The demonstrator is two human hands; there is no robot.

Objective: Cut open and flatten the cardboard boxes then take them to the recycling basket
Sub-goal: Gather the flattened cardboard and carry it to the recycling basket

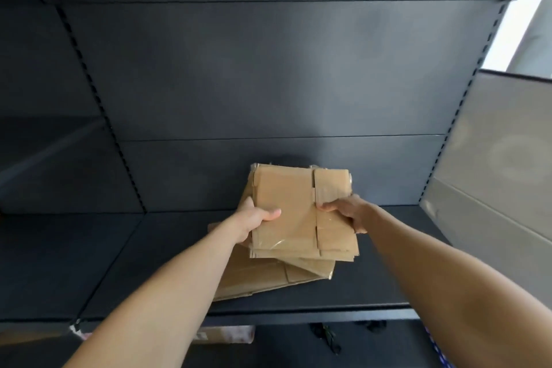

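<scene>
dim, soft view; daylight enters upper right, glare on my shelf's back panel (343, 68), edges bowed.

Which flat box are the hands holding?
The top flattened box, gripped by the left hand and right hand. The other flattened box lies under it on the shelf.

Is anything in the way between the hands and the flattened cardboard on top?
Nothing: the left hand and right hand grip the top cardboard by its sides. No recycling basket is in view.
</scene>
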